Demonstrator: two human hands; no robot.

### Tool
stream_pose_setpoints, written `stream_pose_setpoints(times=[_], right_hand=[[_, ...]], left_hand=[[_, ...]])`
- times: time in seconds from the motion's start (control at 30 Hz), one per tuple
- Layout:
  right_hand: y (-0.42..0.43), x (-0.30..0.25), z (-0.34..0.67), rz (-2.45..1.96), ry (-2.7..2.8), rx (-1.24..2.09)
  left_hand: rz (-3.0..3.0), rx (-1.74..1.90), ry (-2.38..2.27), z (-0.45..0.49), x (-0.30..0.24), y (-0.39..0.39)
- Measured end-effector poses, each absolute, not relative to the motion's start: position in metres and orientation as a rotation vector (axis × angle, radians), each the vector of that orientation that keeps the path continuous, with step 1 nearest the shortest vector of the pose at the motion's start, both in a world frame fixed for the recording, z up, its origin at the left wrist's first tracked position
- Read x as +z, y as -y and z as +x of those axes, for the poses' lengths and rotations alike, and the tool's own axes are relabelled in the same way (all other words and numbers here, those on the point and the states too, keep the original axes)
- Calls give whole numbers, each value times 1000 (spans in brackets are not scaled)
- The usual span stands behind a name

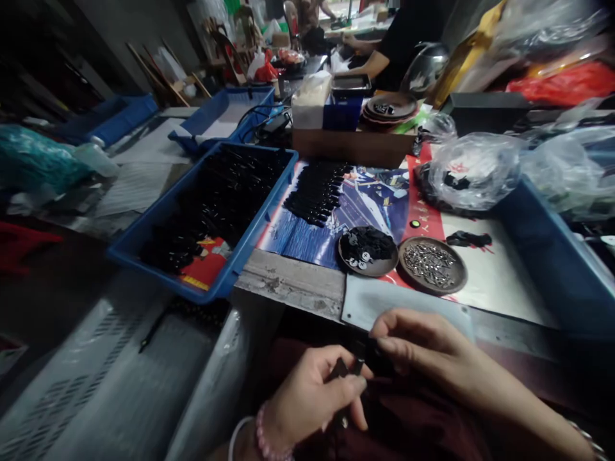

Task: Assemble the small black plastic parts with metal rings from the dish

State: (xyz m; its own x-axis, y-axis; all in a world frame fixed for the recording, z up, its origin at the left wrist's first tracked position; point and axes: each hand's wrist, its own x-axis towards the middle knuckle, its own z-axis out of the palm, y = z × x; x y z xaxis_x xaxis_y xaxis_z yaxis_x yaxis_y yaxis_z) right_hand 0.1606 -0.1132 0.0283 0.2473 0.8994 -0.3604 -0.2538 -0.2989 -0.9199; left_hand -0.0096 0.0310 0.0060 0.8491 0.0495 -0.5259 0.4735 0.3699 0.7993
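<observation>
Fingers (353,386) of the left hand (305,396) bent and closed, thumb over index, pinching a small dark piece (341,369) in front of the near edge of the tabletop (293,285). Right hand (427,344) just beside it, thumb and index pressed together on black material (369,352); cannot tell whether both hands share one part or hold two, as the background there is dark too. Left wrist carries a pink bead bracelet (262,434). Beyond the hands, a pale sheet (369,301) lies along the tabletop edge, partly hidden by the right hand. Behind it, two round brown dishes stand side by side: the left dish (369,274) holds black parts (379,243) and a few pale discs (366,257); the right dish (462,273) holds many small shiny metal bits (429,264). Farther left, a row of slender black pieces (317,195) lies on a blue printed sheet (307,242), next to a blue tray (204,296) heaped with similar black pieces. A clear plastic bag (480,169) sits behind the right dish. At the back, a person in a dark top (406,38), forearm bare.
</observation>
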Motion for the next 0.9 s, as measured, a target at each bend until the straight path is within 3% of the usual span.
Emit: stream_pose_setpoints(times=[0.5, 0.9], right_hand=[[115, 22, 159, -1402, 847, 1422], [123, 11, 147, -1777, 1239, 1091]], left_hand=[[1364, -434, -480, -7, 14, -25], [1384, -512, -459, -4, 8, -27]])
